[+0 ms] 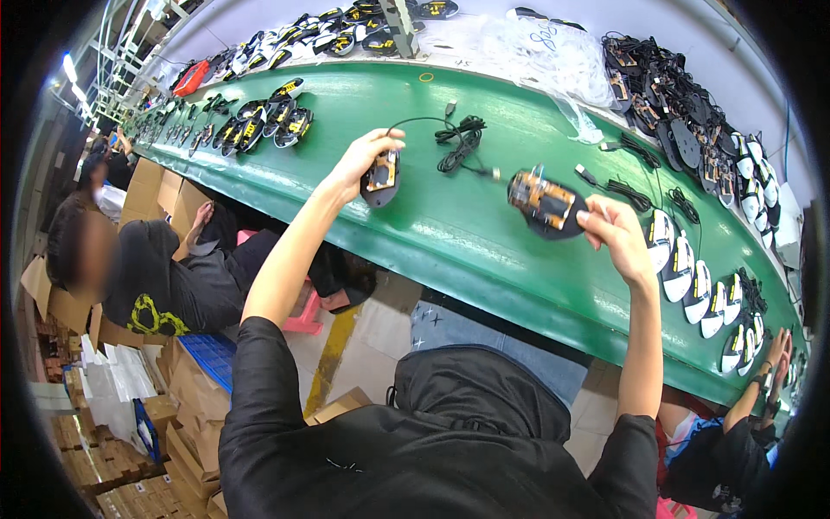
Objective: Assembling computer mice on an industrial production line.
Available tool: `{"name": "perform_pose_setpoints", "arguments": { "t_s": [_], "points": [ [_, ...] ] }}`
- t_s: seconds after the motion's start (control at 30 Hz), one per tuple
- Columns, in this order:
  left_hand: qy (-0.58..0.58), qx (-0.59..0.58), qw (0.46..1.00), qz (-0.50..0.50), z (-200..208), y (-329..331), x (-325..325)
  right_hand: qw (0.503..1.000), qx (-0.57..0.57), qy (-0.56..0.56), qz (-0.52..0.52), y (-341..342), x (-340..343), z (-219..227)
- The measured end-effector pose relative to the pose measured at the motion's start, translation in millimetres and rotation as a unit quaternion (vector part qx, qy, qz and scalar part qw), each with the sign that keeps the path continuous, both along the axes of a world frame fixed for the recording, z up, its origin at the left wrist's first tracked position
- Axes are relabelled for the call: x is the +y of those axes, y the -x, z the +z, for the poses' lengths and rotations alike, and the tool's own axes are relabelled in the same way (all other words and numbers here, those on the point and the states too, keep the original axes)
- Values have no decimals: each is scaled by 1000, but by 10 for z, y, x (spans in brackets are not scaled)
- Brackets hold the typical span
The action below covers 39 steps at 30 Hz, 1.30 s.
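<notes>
My left hand (pixel 370 158) is closed around the edge of an open computer mouse base (pixel 381 180), tilted so that its brown circuit board shows. My right hand (pixel 616 232) pinches the edge of a second mouse base (pixel 546 206), black with an exposed board facing up. Both are held over the green conveyor belt (pixel 424 259). Between them lies a tied black cable (pixel 462 145), its USB plug pointing away from me. Which base that cable joins, I cannot tell for sure. My fingertips on the left are partly hidden by the base.
Rows of white-and-black mouse shells (pixel 699 290) with cables sit at right, near another person's hands (pixel 778 355). Black-and-yellow mouse covers (pixel 251 125) lie at left. Beyond the belt stand a heap of black mouse bases (pixel 666 104) and clear plastic bags (pixel 553 65). A person (pixel 173 268) sits at left.
</notes>
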State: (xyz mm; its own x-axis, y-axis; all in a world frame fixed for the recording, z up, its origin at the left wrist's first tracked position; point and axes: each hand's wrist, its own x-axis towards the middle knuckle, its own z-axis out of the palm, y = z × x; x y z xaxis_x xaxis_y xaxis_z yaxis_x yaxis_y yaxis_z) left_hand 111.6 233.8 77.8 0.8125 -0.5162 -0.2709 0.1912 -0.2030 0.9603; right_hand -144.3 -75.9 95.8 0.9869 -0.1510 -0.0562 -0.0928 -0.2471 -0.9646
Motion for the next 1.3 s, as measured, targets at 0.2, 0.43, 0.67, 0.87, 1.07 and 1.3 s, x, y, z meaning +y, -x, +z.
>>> {"name": "perform_pose_setpoints", "arguments": {
  "t_s": [0.2,0.43,0.67,0.87,1.07,1.3],
  "points": [
    [-119,-57,979,-154,40,-10,-2,1000,19,24,-8,38,30,-11],
    [-43,-89,988,-115,342,118,-329,947,146,279,-56,-156,-148,-164],
    [6,-89,990,-112,500,260,-528,900,-86,403,-145,-750,640,-140],
    [35,-126,987,-95,410,312,-625,924,-16,366,-110,-1221,895,-388],
    [-164,-320,911,-202,363,29,-1031,859,-298,415,-43,-1280,851,-298],
    [-223,-348,850,-325,380,-629,-1244,936,-285,197,-57,-966,627,-176]
  ]
}}
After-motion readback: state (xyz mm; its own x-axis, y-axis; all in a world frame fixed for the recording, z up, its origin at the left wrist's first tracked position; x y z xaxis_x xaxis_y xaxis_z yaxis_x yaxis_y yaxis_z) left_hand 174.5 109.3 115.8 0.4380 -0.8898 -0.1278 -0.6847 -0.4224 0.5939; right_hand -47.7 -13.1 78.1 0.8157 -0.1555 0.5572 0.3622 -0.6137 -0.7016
